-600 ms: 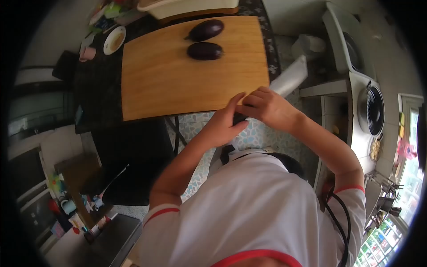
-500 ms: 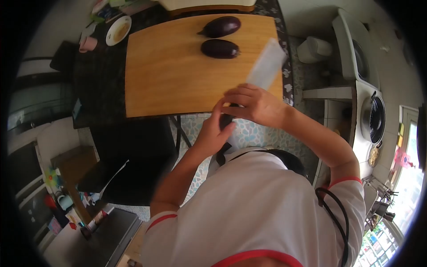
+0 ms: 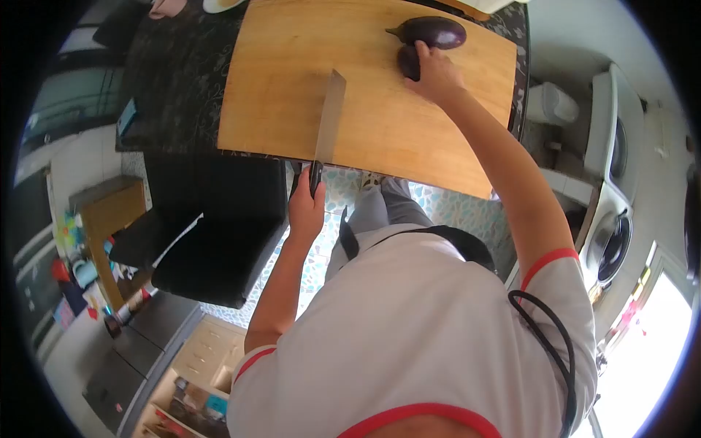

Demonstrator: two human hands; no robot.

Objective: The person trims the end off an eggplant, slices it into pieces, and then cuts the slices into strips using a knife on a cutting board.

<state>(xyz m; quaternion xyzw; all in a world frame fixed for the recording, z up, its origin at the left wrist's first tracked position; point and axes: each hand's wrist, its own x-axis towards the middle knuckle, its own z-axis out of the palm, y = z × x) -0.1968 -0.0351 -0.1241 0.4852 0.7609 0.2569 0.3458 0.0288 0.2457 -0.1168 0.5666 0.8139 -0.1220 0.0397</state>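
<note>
My left hand point(image 3: 306, 210) is wrapped around the black handle of a kitchen knife point(image 3: 331, 120) at the near edge of a wooden cutting board point(image 3: 281, 66). The broad blade points away from me over the board. Towards the board's far right, my right hand point(image 3: 439, 77) has its fingers and thumb around an eggplant point(image 3: 409, 64), covering much of it. Just beyond lies a second dark purple eggplant point(image 3: 436, 33), its stem end to the left. My right fingertips reach close to it; whether they touch it I cannot tell.
The board rests on a dark patterned table point(image 3: 175, 80). A black chair point(image 3: 212, 226) stands at the near left. A pink cup point(image 3: 168, 7) and a plate point(image 3: 221, 5) sit at the far left. A white bin point(image 3: 553, 104) is on the right.
The knife has passed from my right hand to my left and swung left over the board. My right hand has reached forward and taken hold of the nearer eggplant. The view has shifted.
</note>
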